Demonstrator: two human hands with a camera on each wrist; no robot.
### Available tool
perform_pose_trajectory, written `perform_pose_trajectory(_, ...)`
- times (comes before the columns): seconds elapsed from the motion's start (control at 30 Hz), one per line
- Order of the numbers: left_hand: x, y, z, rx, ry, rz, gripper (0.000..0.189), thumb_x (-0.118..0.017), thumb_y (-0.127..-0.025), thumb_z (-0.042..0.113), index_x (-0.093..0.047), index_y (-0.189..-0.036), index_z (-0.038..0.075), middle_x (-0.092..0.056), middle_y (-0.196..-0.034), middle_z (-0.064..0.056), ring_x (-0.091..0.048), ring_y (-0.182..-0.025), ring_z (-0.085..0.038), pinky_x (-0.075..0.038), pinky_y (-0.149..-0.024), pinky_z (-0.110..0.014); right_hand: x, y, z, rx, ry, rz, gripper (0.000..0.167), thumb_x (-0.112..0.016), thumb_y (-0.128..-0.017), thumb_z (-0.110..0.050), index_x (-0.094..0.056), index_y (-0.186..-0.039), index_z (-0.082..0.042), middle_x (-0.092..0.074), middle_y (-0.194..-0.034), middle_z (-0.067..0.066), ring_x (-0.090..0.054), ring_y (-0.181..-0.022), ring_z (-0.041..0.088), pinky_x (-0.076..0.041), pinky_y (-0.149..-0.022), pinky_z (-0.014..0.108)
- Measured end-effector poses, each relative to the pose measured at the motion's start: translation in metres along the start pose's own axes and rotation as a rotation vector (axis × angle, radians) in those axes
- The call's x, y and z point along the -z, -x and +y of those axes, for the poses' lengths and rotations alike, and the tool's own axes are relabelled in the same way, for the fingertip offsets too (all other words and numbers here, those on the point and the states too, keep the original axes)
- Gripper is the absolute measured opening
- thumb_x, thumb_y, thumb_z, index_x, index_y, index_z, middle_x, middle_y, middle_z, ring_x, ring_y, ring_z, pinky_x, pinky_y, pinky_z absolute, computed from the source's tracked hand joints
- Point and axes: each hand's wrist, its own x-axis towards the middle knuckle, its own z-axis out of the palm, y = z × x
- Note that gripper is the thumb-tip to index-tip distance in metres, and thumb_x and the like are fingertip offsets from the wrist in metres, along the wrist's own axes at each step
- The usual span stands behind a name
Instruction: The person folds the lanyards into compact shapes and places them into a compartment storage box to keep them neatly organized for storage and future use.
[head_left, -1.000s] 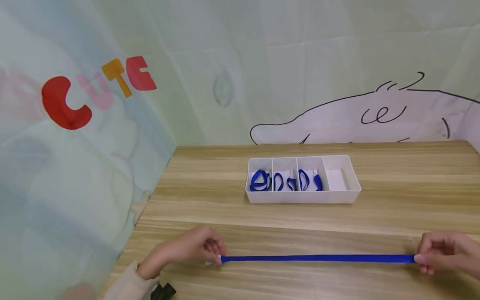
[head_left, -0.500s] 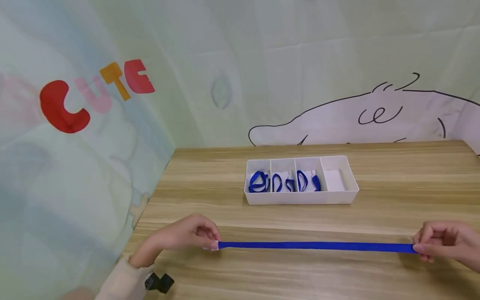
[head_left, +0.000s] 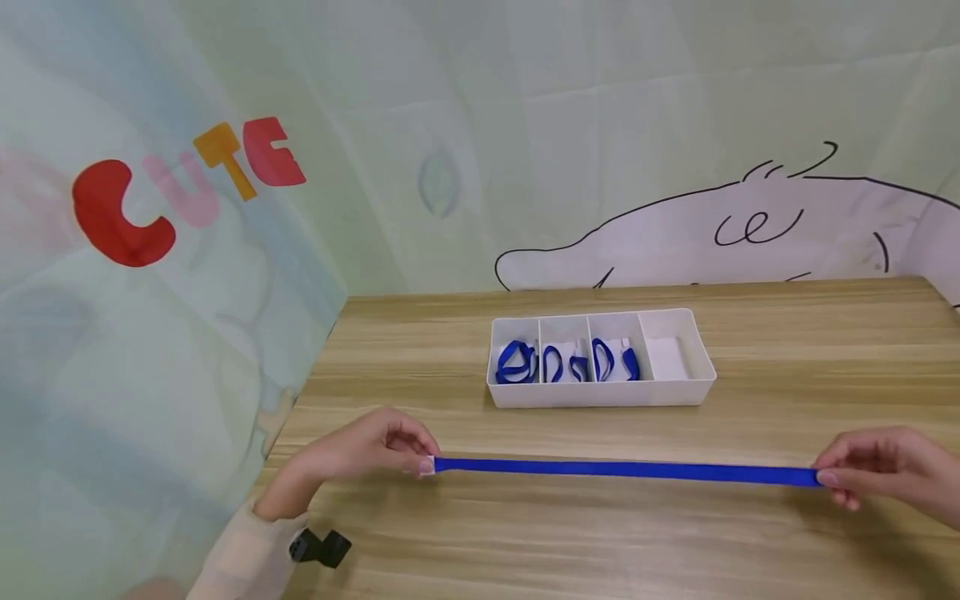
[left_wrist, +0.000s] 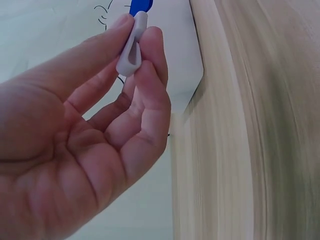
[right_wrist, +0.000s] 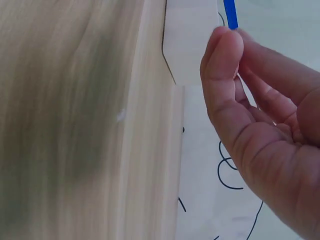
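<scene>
A blue lanyard [head_left: 622, 470] is stretched nearly straight between my two hands, held above the table in the head view. My left hand [head_left: 386, 442] pinches the white plastic clip [left_wrist: 131, 50] at its left end between thumb and fingers. At the other end, my right hand [head_left: 892, 471] pinches the blue strap [right_wrist: 230, 14] between thumb and index finger, and the strap's tip is hidden by them. Behind the lanyard stands a white tray [head_left: 600, 395] with compartments. Coiled blue lanyards [head_left: 517, 362] lie in its three left compartments; the rightmost compartment shows only its white bottom.
The wood-grain table [head_left: 600, 542] reaches back to a printed cloth wall [head_left: 600, 125] and a left cloth wall [head_left: 150, 358] with coloured letters. A black device [head_left: 321, 547] sits at my left sleeve [head_left: 243, 550].
Both hands have moved forward toward the tray, carrying the stretched lanyard with them. Their pinch on its two ends stays the same. The tray and its contents have not moved.
</scene>
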Motion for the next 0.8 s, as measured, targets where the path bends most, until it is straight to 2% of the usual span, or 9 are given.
perform_pose_trajectory(0.17,0.0033,-0.0009,0.0044,0.013,-0.025,0.018,0.015,-0.070,-0.094,0.009,-0.071,-0.103,-0.003,-0.073,-0.091,-0.005,-0.067,-0.081,-0.015,-0.056,-0.076,-0.027,0.0018,-0.0046,-0.0047,-0.029,0.034,0.035,0.026,-0.053,-0.092,0.020,-0.069,-0.098,0.001,-0.066,-0.075,0.010,-0.064,-0.062,0.017,-0.053,-0.050,0.033)
perform_pose_trajectory(0.3,0.0048,-0.0015,0.0053,0.026,-0.021,0.040,0.016,-0.068,-0.095,0.010,-0.071,-0.105,-0.003,-0.072,-0.095,-0.008,-0.066,-0.086,-0.016,-0.056,-0.078,-0.028,0.0028,-0.0068,-0.0063,-0.054,0.046,0.062,0.022,-0.052,-0.093,0.019,-0.068,-0.097,0.003,-0.065,-0.074,0.009,-0.063,-0.062,0.017,-0.051,-0.048,0.034)
perform_pose_trajectory(0.43,0.0056,-0.0022,0.0047,0.050,0.017,0.061,0.019,-0.065,-0.098,0.011,-0.070,-0.108,-0.004,-0.071,-0.099,-0.015,-0.068,-0.091,-0.025,-0.057,-0.081,-0.036,0.0037,-0.0072,-0.0056,-0.089,0.057,0.085,0.020,-0.052,-0.095,0.017,-0.067,-0.096,0.003,-0.065,-0.074,0.009,-0.062,-0.063,0.017,-0.050,-0.049,0.034)
perform_pose_trajectory(0.53,0.0059,-0.0033,0.0048,0.065,0.033,0.074,0.019,-0.064,-0.098,0.012,-0.071,-0.110,-0.002,-0.072,-0.099,-0.014,-0.068,-0.091,-0.027,-0.057,-0.082,-0.041,0.0043,-0.0071,-0.0043,-0.101,0.033,0.090,0.021,-0.051,-0.095,0.017,-0.067,-0.097,0.003,-0.066,-0.076,0.011,-0.063,-0.063,0.017,-0.052,-0.051,0.033)
perform_pose_trajectory(0.6,0.0057,-0.0041,0.0054,0.073,0.035,0.086,0.019,-0.064,-0.098,0.013,-0.072,-0.110,0.000,-0.073,-0.099,-0.010,-0.068,-0.090,-0.024,-0.057,-0.082,-0.041,0.0050,-0.0072,-0.0036,-0.106,0.022,0.096,0.022,-0.050,-0.096,0.017,-0.067,-0.098,0.004,-0.067,-0.076,0.013,-0.064,-0.064,0.017,-0.053,-0.053,0.033)
perform_pose_trajectory(0.73,0.0052,-0.0049,0.0075,0.080,0.040,0.106,0.021,-0.065,-0.098,0.012,-0.071,-0.111,-0.002,-0.073,-0.098,-0.008,-0.069,-0.088,-0.020,-0.057,-0.079,-0.032,0.0056,-0.0085,-0.0046,-0.191,0.047,0.133,0.015,-0.050,-0.099,0.010,-0.065,-0.099,0.008,-0.067,-0.078,0.016,-0.064,-0.066,0.021,-0.055,-0.057,0.032)
perform_pose_trajectory(0.8,0.0046,-0.0052,0.0087,0.089,0.067,0.117,0.022,-0.065,-0.098,0.011,-0.071,-0.111,-0.005,-0.073,-0.098,-0.009,-0.069,-0.088,-0.020,-0.058,-0.079,-0.031,0.0048,-0.0094,-0.0059,-0.246,0.068,0.168,0.013,-0.052,-0.100,0.006,-0.063,-0.099,0.011,-0.068,-0.079,0.016,-0.064,-0.067,0.021,-0.056,-0.060,0.032)
